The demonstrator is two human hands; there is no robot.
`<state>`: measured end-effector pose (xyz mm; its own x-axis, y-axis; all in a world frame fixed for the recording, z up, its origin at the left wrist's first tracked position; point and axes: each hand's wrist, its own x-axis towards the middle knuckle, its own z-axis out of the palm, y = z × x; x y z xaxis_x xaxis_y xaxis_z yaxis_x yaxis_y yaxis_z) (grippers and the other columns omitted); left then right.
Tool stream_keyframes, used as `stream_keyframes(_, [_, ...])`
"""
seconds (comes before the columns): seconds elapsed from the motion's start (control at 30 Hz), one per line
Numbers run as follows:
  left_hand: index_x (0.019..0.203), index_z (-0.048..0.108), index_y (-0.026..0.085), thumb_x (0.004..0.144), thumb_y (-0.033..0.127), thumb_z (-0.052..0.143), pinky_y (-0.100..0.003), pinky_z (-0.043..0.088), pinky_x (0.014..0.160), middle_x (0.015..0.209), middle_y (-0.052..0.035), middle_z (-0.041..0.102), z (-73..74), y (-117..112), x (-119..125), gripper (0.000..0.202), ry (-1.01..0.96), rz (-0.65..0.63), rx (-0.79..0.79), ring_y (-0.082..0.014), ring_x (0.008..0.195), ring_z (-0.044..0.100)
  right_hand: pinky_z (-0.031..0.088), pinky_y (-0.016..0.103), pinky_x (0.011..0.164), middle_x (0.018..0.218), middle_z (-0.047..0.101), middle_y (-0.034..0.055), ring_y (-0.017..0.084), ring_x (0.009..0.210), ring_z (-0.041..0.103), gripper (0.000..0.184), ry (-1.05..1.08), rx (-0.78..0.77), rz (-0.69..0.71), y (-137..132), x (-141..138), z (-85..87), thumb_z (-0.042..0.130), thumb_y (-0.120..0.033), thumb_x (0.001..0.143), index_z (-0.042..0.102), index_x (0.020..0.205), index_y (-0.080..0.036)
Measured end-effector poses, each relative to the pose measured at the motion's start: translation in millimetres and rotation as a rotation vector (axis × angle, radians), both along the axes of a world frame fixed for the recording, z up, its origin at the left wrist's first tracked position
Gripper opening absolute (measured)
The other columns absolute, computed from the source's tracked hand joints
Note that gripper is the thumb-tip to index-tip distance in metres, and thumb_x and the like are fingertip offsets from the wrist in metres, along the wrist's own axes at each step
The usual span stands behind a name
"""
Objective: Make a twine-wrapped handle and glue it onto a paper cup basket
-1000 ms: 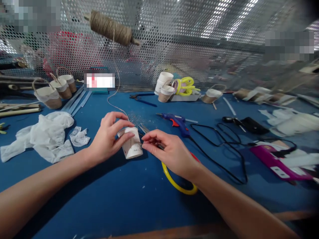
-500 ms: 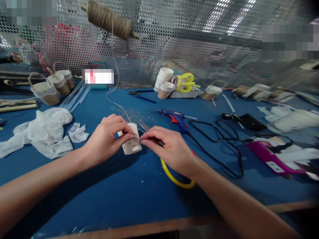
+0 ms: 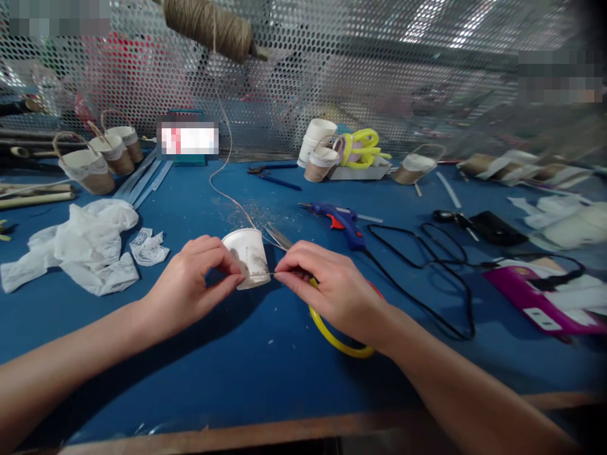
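Note:
A small white paper cup (image 3: 248,254) stands on the blue table (image 3: 246,373) between my hands. My left hand (image 3: 190,287) is closed, its thumb and fingertips pinching the cup's lower left side. My right hand (image 3: 332,291) is closed in a pinch on a thin strand of twine (image 3: 227,189) pressed against the cup's right side. The twine runs up to a spool (image 3: 208,25) hanging on the perforated screen. Scissors with yellow and red handles (image 3: 332,328) lie under my right hand.
A blue glue gun (image 3: 344,221) with a black cord (image 3: 427,278) lies to the right. White crumpled plastic (image 3: 80,243) is at left. Finished twine baskets (image 3: 90,170) stand back left, more cups (image 3: 315,151) at back centre. A magenta case (image 3: 540,294) is at right.
The cup has been turned in my left hand, and my left fingers moved from on top of it to its lower side. My right hand drew the strand against the cup.

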<state>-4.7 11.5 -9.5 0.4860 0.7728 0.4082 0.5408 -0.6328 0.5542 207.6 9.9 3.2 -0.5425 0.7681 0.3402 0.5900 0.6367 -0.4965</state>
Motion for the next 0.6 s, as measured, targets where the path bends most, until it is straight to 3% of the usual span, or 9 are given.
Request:
stream_keyframes(0.2, [0.07,0.055,0.017,0.08,0.017,0.048,-0.027,0.041,0.067,0.071,-0.0012,0.058,-3.2,-1.8,-0.4,0.012,-0.045,-0.007,-0.188,-0.013,0.07,0.052,0.04,0.024,0.06,0.071,0.053,0.0032,0.012,0.065,0.048,0.009,-0.041,0.035,0.015,0.2,0.6,-1.1,0.048,-0.014,0.082,0.054,0.075,-0.016])
stream_keyframes(0.6, [0.068,0.054,0.017,0.079,0.018,0.049,-0.028,0.04,0.065,0.069,-0.0008,0.057,-6.0,-2.6,0.9,0.011,-0.04,0.002,-0.205,-0.0129,0.067,0.051,0.039,0.023,0.058,0.07,0.053,0.0024,0.011,0.064,0.048,0.009,-0.084,0.037,0.004,0.9,1.3,-2.7,0.049,-0.015,0.082,0.054,0.074,-0.016])
